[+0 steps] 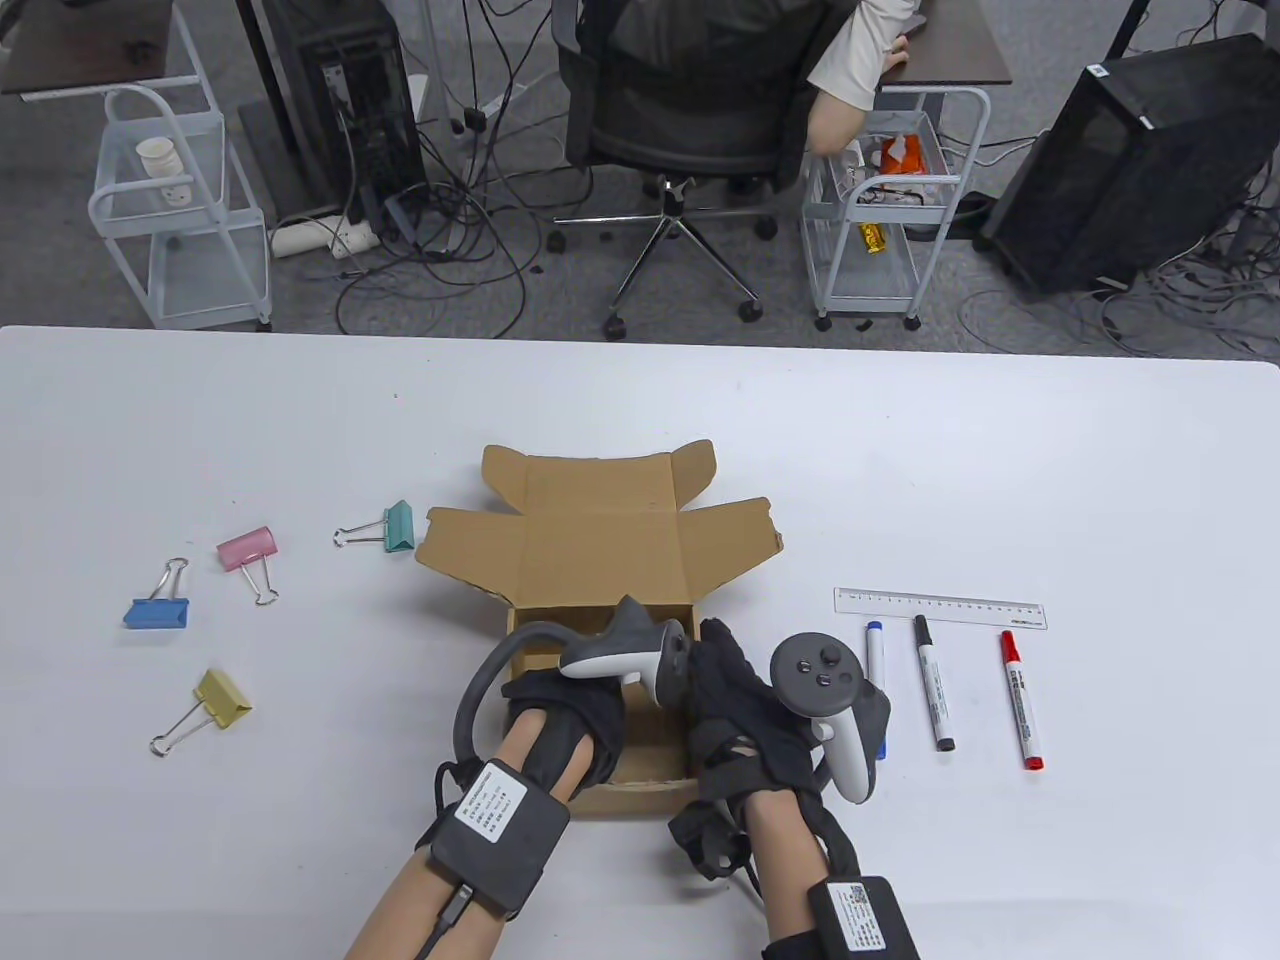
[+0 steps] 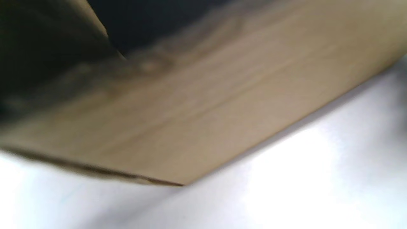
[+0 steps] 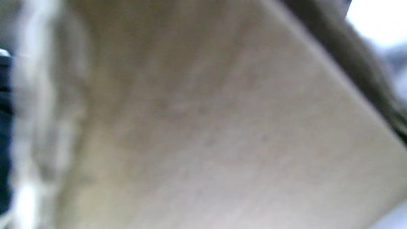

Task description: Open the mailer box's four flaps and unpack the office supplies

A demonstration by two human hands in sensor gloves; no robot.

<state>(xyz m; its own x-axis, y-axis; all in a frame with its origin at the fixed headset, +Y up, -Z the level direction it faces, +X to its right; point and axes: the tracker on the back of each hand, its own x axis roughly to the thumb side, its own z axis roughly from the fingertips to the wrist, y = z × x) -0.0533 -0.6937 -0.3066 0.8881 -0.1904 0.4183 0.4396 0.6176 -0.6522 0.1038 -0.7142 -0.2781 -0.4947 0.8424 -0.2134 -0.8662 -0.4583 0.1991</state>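
The brown mailer box (image 1: 600, 560) stands at the table's middle with its lid and side flaps folded back. My left hand (image 1: 570, 715) is over the box's near left part, fingers reaching down inside. My right hand (image 1: 745, 715) is at the box's near right wall. The fingers of both are hidden by the gloves and trackers, so any hold is not visible. Both wrist views show only blurred cardboard (image 2: 222, 105) (image 3: 206, 127) up close. Right of the box lie a clear ruler (image 1: 940, 608), a blue marker (image 1: 876, 660), a black marker (image 1: 933, 697) and a red marker (image 1: 1021, 700).
Left of the box lie binder clips: teal (image 1: 390, 527), pink (image 1: 250, 555), blue (image 1: 158, 607) and yellow (image 1: 212, 703). Behind the white table (image 1: 900, 450) are an office chair with a seated person, wire carts and computer towers.
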